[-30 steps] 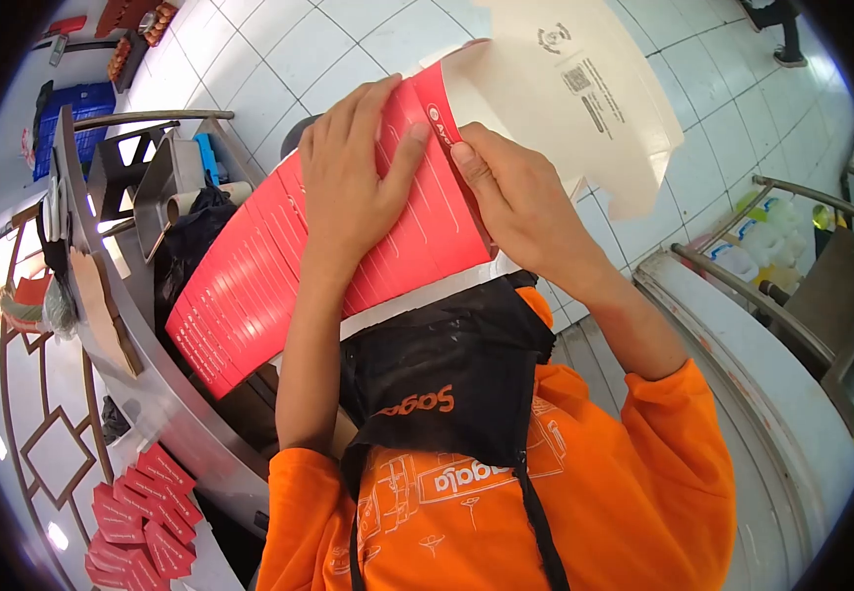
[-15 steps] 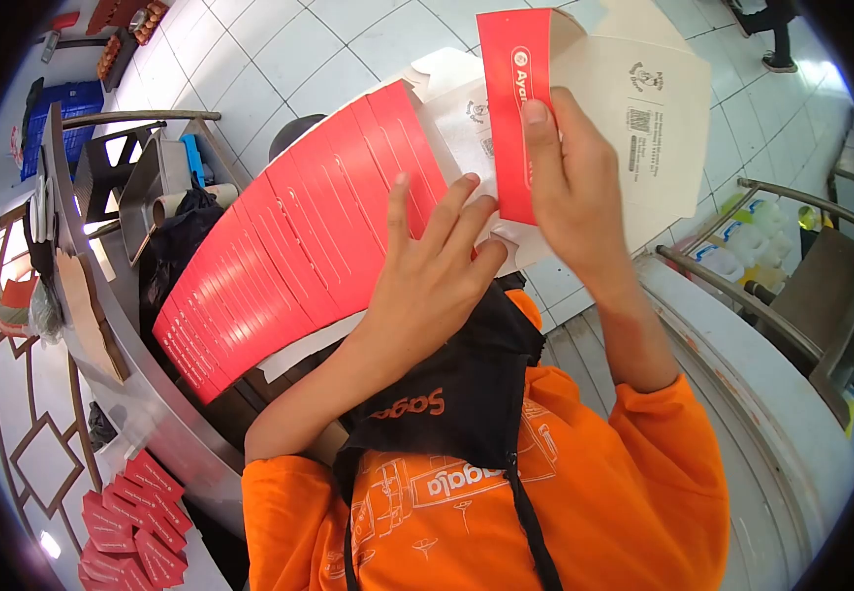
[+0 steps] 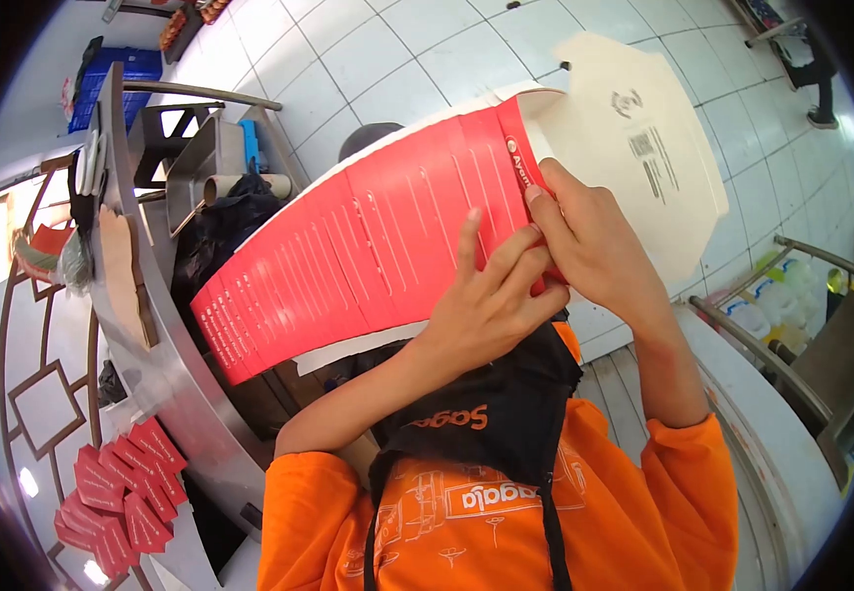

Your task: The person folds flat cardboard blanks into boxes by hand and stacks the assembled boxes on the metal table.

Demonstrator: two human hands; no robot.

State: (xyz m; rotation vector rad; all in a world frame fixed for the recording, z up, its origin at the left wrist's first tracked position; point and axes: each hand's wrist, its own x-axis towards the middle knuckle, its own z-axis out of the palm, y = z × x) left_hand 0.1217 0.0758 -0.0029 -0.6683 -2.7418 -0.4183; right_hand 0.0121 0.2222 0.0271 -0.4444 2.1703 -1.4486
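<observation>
A long overlapping row of red flat cardboard boxes lies across my lap area, reaching down to the left. My left hand rests on the red faces near the row's right end. Its index finger is stretched out and the others are bent, close to my right hand. My right hand is closed on the edge of the end box, thumb on its red lettered strip. A pale box flap with printed marks and a code spreads out beyond that hand. What lies under my fingers is hidden.
At left runs a metal counter with a steel tray behind it. Several small red packets lie at lower left. A blue crate stands farther back. Plastic jugs sit at right, and a person's leg shows at upper right.
My right hand has lowered the end box from a raised position onto the row, so its red strip now lies against the others. The view has shifted, and both hands are closer together.
</observation>
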